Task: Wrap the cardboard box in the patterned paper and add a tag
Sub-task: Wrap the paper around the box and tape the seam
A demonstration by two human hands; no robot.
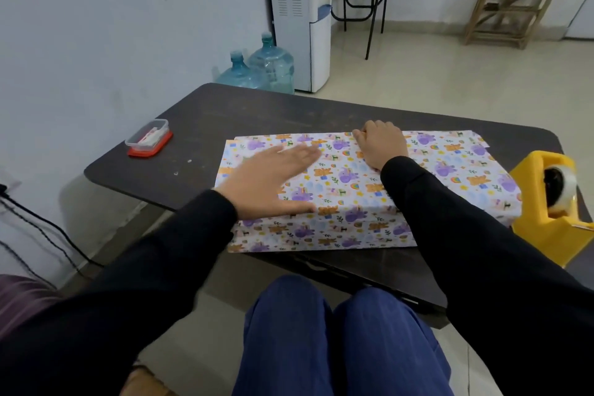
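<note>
The patterned paper (450, 167), white with purple and orange cartoon animals, covers the cardboard box on the dark table (225, 112); no bare cardboard shows. My left hand (273, 180) lies flat on the top of the paper near its left end, fingers straight and pointing right. My right hand (381, 145) rests at the far edge of the box top, fingers curled over the paper's far fold. Loose paper hangs down the near side and sticks out at the left end.
A yellow tape dispenser (546, 202) with a clear tape roll stands at the table's right edge. A small clear container with a red lid (148, 138) sits at the far left of the table. Water bottles (257, 67) and a dispenser (302, 16) stand beyond.
</note>
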